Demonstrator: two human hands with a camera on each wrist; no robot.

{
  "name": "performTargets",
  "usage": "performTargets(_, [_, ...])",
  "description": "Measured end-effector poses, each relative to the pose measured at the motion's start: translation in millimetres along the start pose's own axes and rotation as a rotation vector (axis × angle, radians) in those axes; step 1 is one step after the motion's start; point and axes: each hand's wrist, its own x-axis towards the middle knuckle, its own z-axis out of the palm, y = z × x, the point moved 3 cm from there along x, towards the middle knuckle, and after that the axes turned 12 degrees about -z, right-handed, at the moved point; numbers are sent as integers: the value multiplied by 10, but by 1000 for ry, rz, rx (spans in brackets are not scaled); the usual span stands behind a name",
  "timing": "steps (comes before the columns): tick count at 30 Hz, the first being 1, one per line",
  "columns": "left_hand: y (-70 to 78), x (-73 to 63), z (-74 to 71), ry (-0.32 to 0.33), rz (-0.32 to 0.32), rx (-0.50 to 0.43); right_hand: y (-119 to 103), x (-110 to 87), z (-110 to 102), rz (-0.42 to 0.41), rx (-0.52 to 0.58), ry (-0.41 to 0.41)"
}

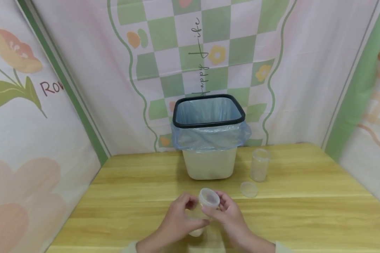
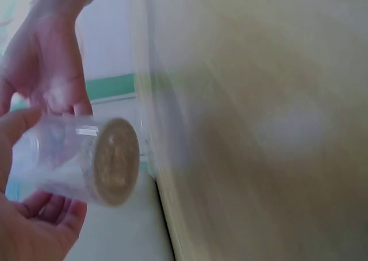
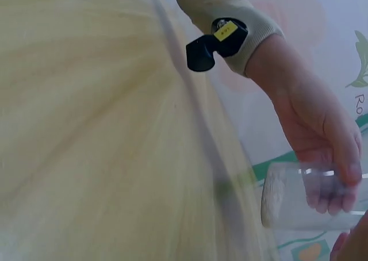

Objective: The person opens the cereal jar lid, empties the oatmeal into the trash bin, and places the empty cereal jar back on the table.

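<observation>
A clear plastic jar (image 2: 69, 157) is held tilted above the table between both hands. My left hand (image 1: 178, 219) grips its body, thumb on one side and fingers round the other. At the top, the fingers and thumb of my right hand (image 1: 230, 212) hold the edge of a translucent round lid (image 1: 209, 197). The jar's base points down towards the tabletop in the left wrist view. Behind the right hand, a second clear jar (image 1: 259, 165) stands upright, and a loose clear round lid (image 1: 248, 189) lies flat near it.
A cream bin (image 1: 210, 163) with a black rim and blue liner bag (image 1: 209, 135) stands at the back of the wooden table (image 1: 130, 196). Patterned curtains (image 1: 82, 42) hang behind and on both sides.
</observation>
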Motion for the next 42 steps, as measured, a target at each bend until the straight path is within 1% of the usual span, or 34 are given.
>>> performTargets(4, [-48, 22, -35, -85, -14, -108, -17, 38, -64, -11, 31, -92])
performTargets(8, [-89, 40, -57, -181, -67, -197, -46, 65, -104, -18, 53, -187])
performTargets(10, [-103, 43, -66, -224, -86, -224, -55, 71, -118, -27, 77, -239])
performTargets(14, [-109, 41, -76, -274, -93, -239, -55, 74, -139, -45, 134, -322])
performTargets(19, [-106, 39, -71, -288, -94, -222, -46, 83, -149, -37, 148, -371])
performTargets(21, [-94, 37, -73, -273, -87, -208, -50, 87, -150, -35, 145, -383])
performTargets(23, [-83, 37, -78, -244, -73, -192, -62, 86, -146, -41, 134, -389])
performTargets(26, [-65, 40, -91, -174, -46, -158, -80, 70, -126, -53, 102, -351])
performTargets(28, [-62, 48, -95, -122, -29, -138, -83, 55, -99, -55, 65, -288])
performTargets(31, [-57, 51, -90, -43, 1, -107, -64, 29, -53, -44, 35, -157])
performTargets(35, [-35, 32, -68, 67, 47, -27, -39, 5, 23, -20, 56, -10])
performTargets(37, [-19, 20, -49, 112, 59, 30, -36, -4, 58, -17, 47, 36])
performTargets(39, [4, 8, -30, 141, 65, 69, -36, -11, 92, -16, 18, 67])
performTargets(42, [28, -10, -6, 162, 56, 106, -34, -21, 128, -7, -15, 109])
